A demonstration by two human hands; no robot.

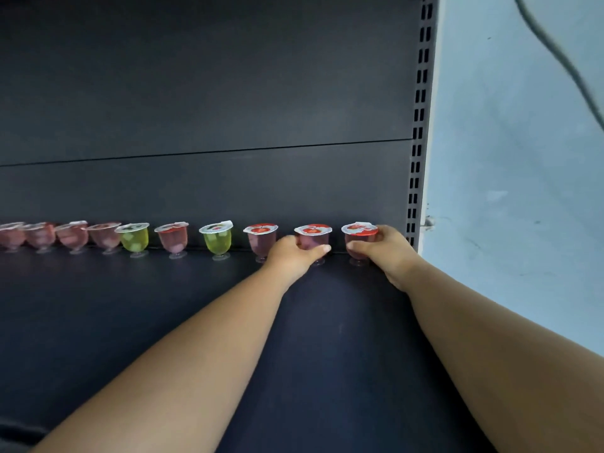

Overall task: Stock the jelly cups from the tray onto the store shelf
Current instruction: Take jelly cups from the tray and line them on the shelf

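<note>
Along the back of the dark shelf (pixel 163 322), hard against the grey rear panel (pixel 228 93), a single row of jelly cups runs from the left edge to the slotted upright (pixel 420 125) at the right; most are pink, two are green (pixel 134 239) and (pixel 217 238); the tray is not in view. Both forearms reach straight in toward the row's right end. The right hand (pixel 389 253) curls round the last cup (pixel 359 240), thumb in front and fingers behind, with the cup's foot on or just above the shelf; I cannot tell which. The left hand (pixel 294 256) wraps the neighbouring cup (pixel 313 238) in the same way, just beside a free-standing pink cup (pixel 260 238). Each cup stands upright, its axis vertical, directly ahead of its own hand; so the coming move, I judge, is to let go and draw each hand straight back, the right one keeping off the upright close beside it.
</note>
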